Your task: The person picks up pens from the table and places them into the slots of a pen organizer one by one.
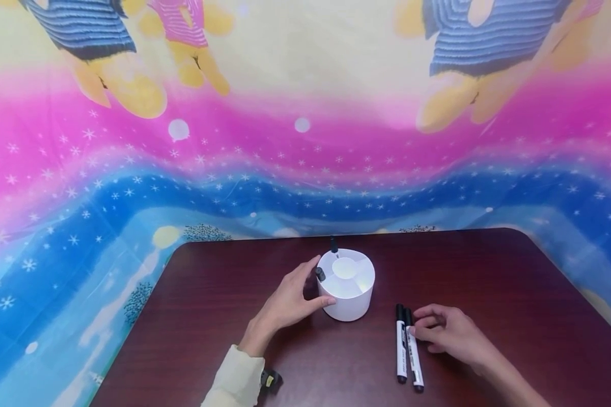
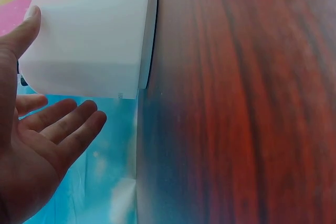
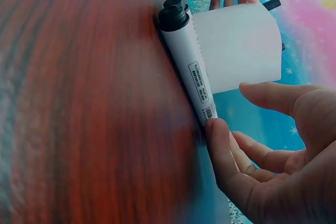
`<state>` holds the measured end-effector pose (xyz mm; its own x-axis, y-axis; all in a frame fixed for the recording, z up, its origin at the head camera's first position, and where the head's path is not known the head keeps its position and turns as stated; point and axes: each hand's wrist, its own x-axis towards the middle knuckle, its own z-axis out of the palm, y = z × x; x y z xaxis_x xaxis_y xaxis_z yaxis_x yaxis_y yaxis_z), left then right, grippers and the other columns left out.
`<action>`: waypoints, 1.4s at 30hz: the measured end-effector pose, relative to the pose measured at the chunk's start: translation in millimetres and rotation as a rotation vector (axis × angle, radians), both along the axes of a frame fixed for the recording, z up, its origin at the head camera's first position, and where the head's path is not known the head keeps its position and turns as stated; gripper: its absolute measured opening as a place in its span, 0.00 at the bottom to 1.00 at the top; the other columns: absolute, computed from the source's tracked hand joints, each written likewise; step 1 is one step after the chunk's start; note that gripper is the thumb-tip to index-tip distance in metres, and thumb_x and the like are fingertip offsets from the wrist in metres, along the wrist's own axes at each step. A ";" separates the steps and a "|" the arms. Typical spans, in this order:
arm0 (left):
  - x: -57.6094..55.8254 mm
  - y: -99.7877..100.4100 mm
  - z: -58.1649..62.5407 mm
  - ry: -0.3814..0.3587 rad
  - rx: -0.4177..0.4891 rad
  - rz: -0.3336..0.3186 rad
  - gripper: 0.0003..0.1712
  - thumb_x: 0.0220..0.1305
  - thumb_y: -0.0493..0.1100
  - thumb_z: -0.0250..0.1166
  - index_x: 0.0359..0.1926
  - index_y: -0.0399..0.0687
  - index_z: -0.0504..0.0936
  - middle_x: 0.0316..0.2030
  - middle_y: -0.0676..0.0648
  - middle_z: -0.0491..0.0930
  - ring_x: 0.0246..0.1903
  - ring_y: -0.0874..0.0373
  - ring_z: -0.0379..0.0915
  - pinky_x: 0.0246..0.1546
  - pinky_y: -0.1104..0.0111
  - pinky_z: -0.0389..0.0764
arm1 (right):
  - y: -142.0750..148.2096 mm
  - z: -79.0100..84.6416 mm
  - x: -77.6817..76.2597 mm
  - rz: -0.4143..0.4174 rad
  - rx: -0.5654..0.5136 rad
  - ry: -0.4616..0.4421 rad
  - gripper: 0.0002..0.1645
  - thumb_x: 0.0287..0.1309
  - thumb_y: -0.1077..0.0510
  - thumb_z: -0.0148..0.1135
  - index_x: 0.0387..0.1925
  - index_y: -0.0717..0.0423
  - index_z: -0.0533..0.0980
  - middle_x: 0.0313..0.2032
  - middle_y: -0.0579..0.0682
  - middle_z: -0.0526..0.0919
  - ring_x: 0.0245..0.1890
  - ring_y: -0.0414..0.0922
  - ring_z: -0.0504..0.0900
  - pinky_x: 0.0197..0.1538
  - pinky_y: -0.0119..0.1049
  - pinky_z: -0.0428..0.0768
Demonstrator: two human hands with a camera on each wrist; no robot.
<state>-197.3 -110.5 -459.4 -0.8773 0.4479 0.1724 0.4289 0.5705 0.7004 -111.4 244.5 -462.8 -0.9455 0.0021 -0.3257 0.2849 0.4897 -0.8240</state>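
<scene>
A round white desk organizer (image 1: 356, 309) with a divided inside stands near the table's middle, two black-ended pens (image 1: 334, 245) poking out of it. Around its left side is my left hand (image 1: 292, 297), thumb lying against the front wall. The left wrist view shows that hand's fingers spread, below the organizer (image 2: 89, 35) and apart from it. To the right, two white markers (image 1: 401, 347) with black caps lie side by side on the table. My right hand (image 1: 450, 333) is at the right marker (image 1: 414, 359); a fingertip (image 3: 216, 132) touches its barrel, with the hand not closed round it.
The dark red-brown wooden table (image 1: 209, 294) has rounded far corners. Behind it hangs a colourful cloth (image 1: 285, 164) with cartoon bears and snowflakes, close against the table's far edge. A black strap-like piece (image 1: 271, 380) shows at the left wrist.
</scene>
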 end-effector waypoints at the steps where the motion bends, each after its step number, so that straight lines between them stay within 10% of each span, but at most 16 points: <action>1: -0.1 0.4 0.2 0.000 -0.001 -0.001 0.60 0.60 0.67 0.78 0.85 0.56 0.59 0.77 0.47 0.71 0.67 0.52 0.78 0.68 0.51 0.82 | 0.3 -0.5 0.0 -0.003 -0.004 -0.004 0.33 0.62 0.53 0.79 0.62 0.68 0.78 0.45 0.53 0.89 0.43 0.46 0.88 0.40 0.41 0.91; 24: 0.9 1.7 1.9 -0.021 -0.001 -0.004 0.60 0.60 0.69 0.77 0.85 0.58 0.59 0.76 0.49 0.72 0.64 0.55 0.80 0.67 0.52 0.83 | -5.1 -7.2 0.0 -0.038 0.052 -0.005 0.37 0.49 0.54 0.87 0.56 0.69 0.81 0.34 0.49 0.91 0.33 0.45 0.90 0.32 0.41 0.91; 42: -0.4 0.5 -0.3 -0.010 0.009 -0.009 0.59 0.61 0.67 0.78 0.85 0.58 0.60 0.75 0.50 0.73 0.62 0.56 0.81 0.66 0.54 0.84 | 13.7 -7.6 -5.9 0.122 -0.202 -0.056 0.35 0.62 0.63 0.71 0.64 0.82 0.70 0.43 0.54 0.91 0.42 0.44 0.89 0.42 0.43 0.92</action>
<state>-197.7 -109.9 -459.7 -0.8752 0.4538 0.1676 0.4265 0.5604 0.7099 -117.3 258.2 -470.4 -0.9153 -0.1817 -0.3595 0.2812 0.3506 -0.8933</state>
